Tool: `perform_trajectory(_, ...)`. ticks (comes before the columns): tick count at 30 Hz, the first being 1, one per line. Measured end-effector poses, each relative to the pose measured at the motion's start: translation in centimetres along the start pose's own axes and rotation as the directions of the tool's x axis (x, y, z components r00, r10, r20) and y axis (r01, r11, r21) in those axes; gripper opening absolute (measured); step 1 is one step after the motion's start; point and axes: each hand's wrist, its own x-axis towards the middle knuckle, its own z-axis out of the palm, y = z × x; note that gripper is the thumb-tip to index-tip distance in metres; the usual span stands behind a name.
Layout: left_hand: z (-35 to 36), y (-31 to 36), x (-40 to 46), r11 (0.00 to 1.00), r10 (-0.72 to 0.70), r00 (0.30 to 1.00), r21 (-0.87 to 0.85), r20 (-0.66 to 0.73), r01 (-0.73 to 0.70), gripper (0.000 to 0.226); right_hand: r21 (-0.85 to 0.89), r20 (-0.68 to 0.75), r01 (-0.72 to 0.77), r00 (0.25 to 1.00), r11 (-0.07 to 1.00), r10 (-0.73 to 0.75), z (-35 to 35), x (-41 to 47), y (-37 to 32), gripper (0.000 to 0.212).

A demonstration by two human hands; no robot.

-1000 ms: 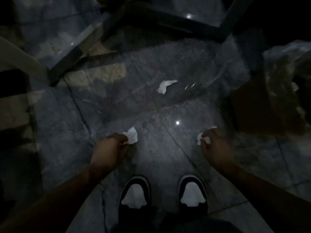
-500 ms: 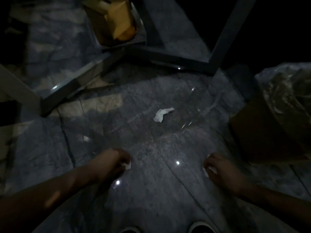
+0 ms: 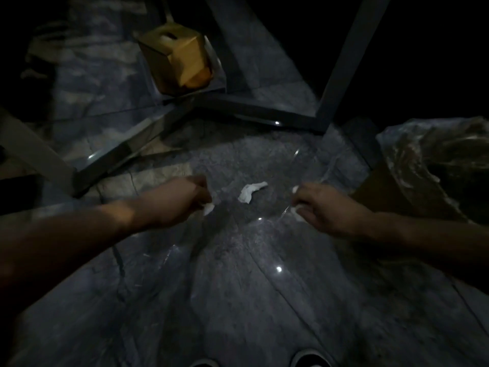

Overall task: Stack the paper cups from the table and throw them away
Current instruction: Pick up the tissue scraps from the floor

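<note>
The scene is dark. My left hand is closed around a small crumpled white paper scrap that pokes out below the fingers. My right hand holds another white paper scrap in its closed fingers. A third crumpled white scrap lies on the grey marble floor between the two hands, touching neither. No paper cups are visible.
A brown tissue box stands on a glass table's lower shelf at the top. Dark metal table legs frame it. A bin lined with a clear plastic bag stands at the right. My shoe tips show at the bottom edge.
Both hands, each closed on a scrap picked off the floor, have moved forward toward the third scrap. The view has tilted up, so the shoes slid almost out of view.
</note>
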Motion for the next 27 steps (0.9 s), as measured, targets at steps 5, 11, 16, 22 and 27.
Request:
perform_trajectory(5, -5.3, 0.4, 4.7, 0.998, -0.065, 0.99, 0.009, -0.129, 0.067, 0.016, -0.137, -0.037, 0.022, 0.999, 0.99, -0.027, -5.0, 6.7, -1.1, 0.016)
perform_trajectory(11, -0.5, 0.3, 5.6, 0.97, -0.244, 0.96, -0.008, -0.136, 0.245, 0.018, -0.12, -0.061, -0.157, 0.987, 0.98, 0.151, -1.4, 10.0, -0.1, 0.016)
perform_trajectory(16, 0.5, -0.6, 4.6, 0.969, -0.244, 0.962, -0.057, -0.125, 0.239, 0.012, -0.208, 0.118, -0.088, 0.986, 0.974, 0.114, -1.6, 9.1, 0.5, 0.014)
perform_trajectory(22, 1.8, -0.8, 4.0, 0.981, -0.189, 0.981, 0.033, -0.035, 0.19, 0.008, -0.224, 0.122, -0.147, 0.976, 0.963, 0.178, -1.4, 8.9, 1.9, 0.023)
perform_trajectory(27, 1.5, 0.2, 3.9, 0.981, -0.173, 0.985, 0.084, -0.009, 0.173, 0.01, -0.333, 0.181, -0.125, 0.964, 0.934, 0.194, -0.7, 8.1, 1.4, 0.024)
